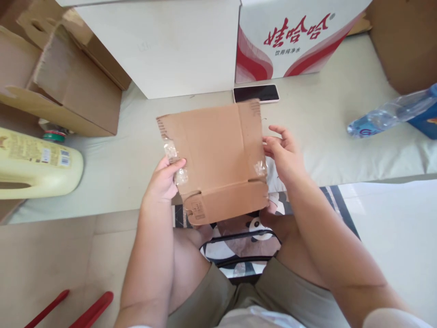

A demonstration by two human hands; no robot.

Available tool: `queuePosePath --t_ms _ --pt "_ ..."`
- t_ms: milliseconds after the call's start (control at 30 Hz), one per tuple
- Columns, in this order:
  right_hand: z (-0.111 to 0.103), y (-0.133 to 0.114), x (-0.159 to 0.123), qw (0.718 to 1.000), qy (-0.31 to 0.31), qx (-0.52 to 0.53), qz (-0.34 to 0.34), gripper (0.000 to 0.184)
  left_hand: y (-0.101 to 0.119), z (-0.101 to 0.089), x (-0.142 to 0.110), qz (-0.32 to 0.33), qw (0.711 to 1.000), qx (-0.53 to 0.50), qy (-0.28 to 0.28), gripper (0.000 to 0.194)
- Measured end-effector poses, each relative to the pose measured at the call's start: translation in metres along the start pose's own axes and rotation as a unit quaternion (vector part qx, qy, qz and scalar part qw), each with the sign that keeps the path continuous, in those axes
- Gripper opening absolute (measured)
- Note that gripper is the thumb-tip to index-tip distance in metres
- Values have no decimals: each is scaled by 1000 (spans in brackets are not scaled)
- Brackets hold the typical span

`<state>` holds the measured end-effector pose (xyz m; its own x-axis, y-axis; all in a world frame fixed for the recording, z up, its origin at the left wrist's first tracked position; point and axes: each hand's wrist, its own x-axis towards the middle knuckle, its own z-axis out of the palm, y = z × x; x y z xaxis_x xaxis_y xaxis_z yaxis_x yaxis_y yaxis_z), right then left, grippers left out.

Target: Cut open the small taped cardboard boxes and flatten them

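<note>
A creased brown piece of cardboard [215,150] is held up in front of me, tilted, with clear tape on both side edges and a small printed mark on its lower left corner. My left hand [166,178] grips its left edge, thumb on the near face over the tape and the other fingers behind. Beside the right edge is my right hand [285,152], its fingers apart and slightly bent; the fingertips are close to the edge, and whether they touch it I cannot tell. Behind the cardboard's top edge lies a phone [256,93] with a dark screen.
White cartons, one with red lettering [283,45], stand at the back. At left are brown boxes [78,82] and a yellow jug [41,164] on its side. A plastic bottle [385,114] lies at right on the pale cloth-covered surface [324,136]. Red handles [92,310] show at lower left.
</note>
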<state>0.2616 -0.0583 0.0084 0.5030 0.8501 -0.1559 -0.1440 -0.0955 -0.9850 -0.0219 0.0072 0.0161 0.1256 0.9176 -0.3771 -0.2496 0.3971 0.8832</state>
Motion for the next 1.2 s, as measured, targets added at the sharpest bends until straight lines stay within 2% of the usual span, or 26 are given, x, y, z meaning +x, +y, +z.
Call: queuePosePath --t_ms 233,300,433,533,633,733,833,933,1000,1067,1133,1200 --pt "-4 5 3 996 -38 -47 70 23 3 -6 11 72 988 -121 58 17" --pt "-3 2 1 995 -61 -23 80 25 3 -10 16 71 985 -142 67 16" --pt "2 -7 -6 981 -140 97 88 37 0 -19 26 47 981 -167 88 16" --pt "8 -10 -13 970 -160 158 88 46 -5 -18 31 39 979 -178 92 16" --pt "15 -6 -23 965 -191 143 110 42 -9 -12 33 40 977 -191 85 15" --pt "23 -3 -34 955 -215 122 162 44 -7 -7 30 32 979 -187 71 16" --pt "27 -8 -40 954 -164 162 193 45 2 -7 23 62 976 -204 40 23" --pt "15 -20 -36 960 -87 201 176 42 10 -13 18 71 969 -236 16 40" --pt "-5 -33 -32 971 -30 196 133 38 13 -17 17 51 967 -250 15 41" --pt "-33 -51 -29 982 57 167 74 31 14 -18 16 38 965 -260 11 41" --pt "-67 -72 -28 978 157 133 17 20 15 -16 15 29 963 -269 4 39" --pt "-99 -96 -27 970 217 111 -23 13 17 -12 13 17 959 -282 5 36"
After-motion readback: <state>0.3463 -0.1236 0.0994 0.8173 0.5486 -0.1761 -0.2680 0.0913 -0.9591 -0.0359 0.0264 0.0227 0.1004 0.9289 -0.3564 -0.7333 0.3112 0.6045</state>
